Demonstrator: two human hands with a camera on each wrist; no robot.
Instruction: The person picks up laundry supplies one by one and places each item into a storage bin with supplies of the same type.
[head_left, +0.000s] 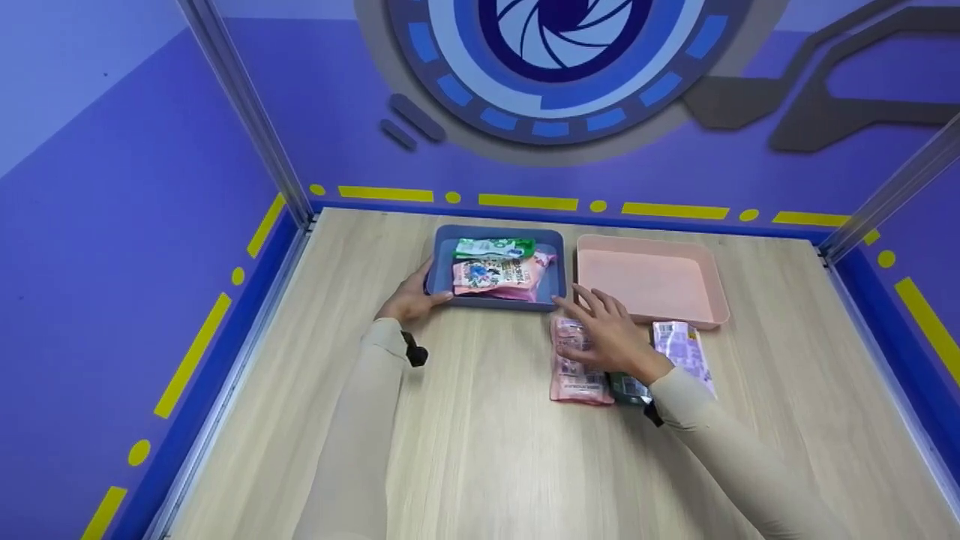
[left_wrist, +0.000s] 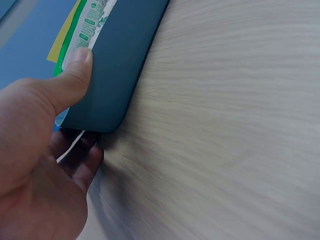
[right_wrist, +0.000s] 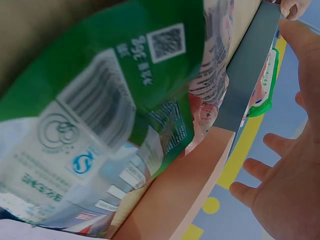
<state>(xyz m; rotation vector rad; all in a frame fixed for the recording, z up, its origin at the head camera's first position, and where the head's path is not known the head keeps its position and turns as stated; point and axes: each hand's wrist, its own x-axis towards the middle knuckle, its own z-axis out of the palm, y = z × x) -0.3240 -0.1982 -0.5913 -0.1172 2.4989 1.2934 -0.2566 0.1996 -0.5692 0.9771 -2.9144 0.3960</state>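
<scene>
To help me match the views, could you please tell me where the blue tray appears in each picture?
Head: the blue tray sits near the centre, left of the pink tray.
Left wrist: the blue tray's wall slants through the upper left.
Right wrist: the blue tray's wall slants through the upper right.
Shared landmark: the green-and-white packet inside it.

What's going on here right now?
Someone's left hand grips the left end of a blue tray that holds a few packets. The right hand is spread at its near right corner, perhaps touching. A pink tray stands beside it, and a pink packet, a green packet and a purple packet lie in front.
</scene>
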